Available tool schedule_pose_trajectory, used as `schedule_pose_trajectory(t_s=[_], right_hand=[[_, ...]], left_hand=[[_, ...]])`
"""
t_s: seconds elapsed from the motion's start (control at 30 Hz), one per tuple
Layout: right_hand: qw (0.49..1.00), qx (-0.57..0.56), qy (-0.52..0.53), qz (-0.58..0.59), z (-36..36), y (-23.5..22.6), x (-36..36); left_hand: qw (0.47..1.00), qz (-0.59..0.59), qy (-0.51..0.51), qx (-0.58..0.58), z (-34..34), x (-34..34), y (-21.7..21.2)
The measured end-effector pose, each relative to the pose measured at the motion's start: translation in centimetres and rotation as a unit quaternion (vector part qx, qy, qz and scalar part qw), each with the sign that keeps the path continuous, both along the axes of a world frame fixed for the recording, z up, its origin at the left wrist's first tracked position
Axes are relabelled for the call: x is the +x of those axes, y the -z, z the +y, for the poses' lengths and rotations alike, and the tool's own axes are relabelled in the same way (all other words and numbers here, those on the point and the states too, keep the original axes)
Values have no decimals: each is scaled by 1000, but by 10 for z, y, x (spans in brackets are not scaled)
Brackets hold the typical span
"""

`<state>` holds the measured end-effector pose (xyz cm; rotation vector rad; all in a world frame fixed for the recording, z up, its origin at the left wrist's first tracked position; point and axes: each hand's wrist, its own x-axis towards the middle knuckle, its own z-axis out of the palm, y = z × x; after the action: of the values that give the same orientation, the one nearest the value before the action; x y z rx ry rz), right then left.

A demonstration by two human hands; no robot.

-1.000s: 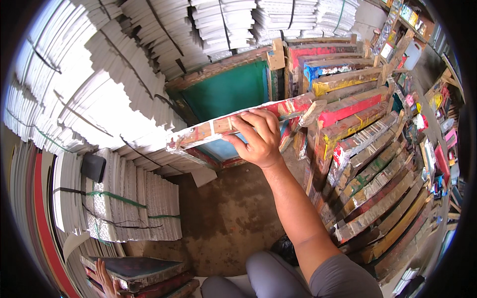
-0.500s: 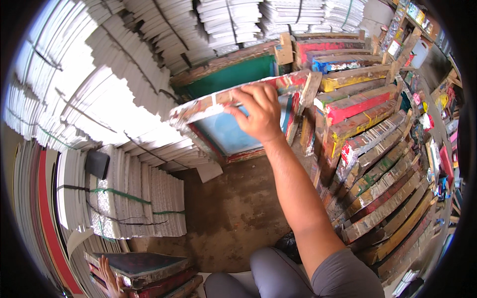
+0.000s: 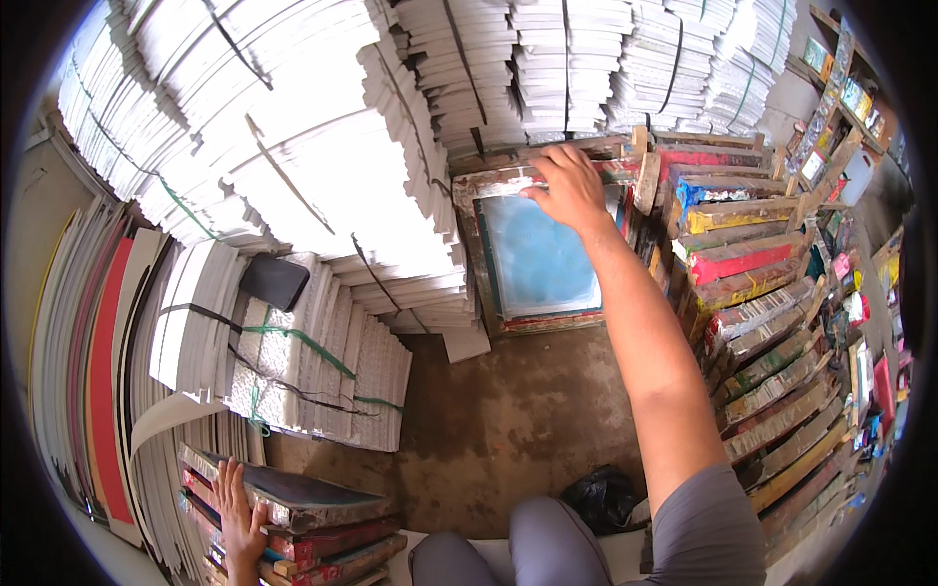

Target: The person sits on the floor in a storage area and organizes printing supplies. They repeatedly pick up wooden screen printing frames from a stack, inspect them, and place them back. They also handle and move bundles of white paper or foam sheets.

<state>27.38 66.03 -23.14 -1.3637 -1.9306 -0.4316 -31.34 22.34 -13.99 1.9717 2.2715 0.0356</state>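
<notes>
My right hand [image 3: 569, 190] is hooked over the top bar of a screen printing frame [image 3: 496, 183], its fingers over the edge and its thumb in front. The frame is paint-stained wood around a pale blue mesh panel [image 3: 539, 256], and it stands upright at the far side of the floor. At the lower left, my left hand [image 3: 239, 520] lies with fingers stretched out against the ends of several stacked wooden frames [image 3: 337, 542]. The top frame [image 3: 303, 485] of that stack has a dark panel.
Tall stacks of white sheets [image 3: 313, 146] rise behind and to the left. A dark phone-like slab [image 3: 275, 282] lies on a strapped bundle [image 3: 362, 371]. A long row of paint-marked frames [image 3: 752, 264] fills the right. A black plastic bag [image 3: 600, 496] sits by my knees.
My right hand has pushed the blue-meshed frame back from its tilt to nearly upright, covering the green-panelled frame behind it. My left hand stays on the stack; the view has shifted.
</notes>
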Motion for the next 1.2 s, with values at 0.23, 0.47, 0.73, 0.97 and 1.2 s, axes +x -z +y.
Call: schedule_pose_trajectory(t_s=[0.23, 0.47, 0.73, 0.97, 1.2], right_hand=[[989, -107, -8, -102, 35, -12, -9], [987, -130, 50, -81, 43, -4, -8], [981, -79, 167, -58, 3, 16, -57], [963, -12, -142, 228, -222, -18, -216], [769, -368, -452, 264, -365, -41, -395]], left_hand=[[1000, -5, -5, -4, 2, 2, -5], [1000, -6, -8, -13, 4, 5, -8], [1000, -23, -2, 3, -5, -7, -1], [999, 16, -39, 22, -9, -13, 15], [998, 35, -41, 42, -6, -17, 22]])
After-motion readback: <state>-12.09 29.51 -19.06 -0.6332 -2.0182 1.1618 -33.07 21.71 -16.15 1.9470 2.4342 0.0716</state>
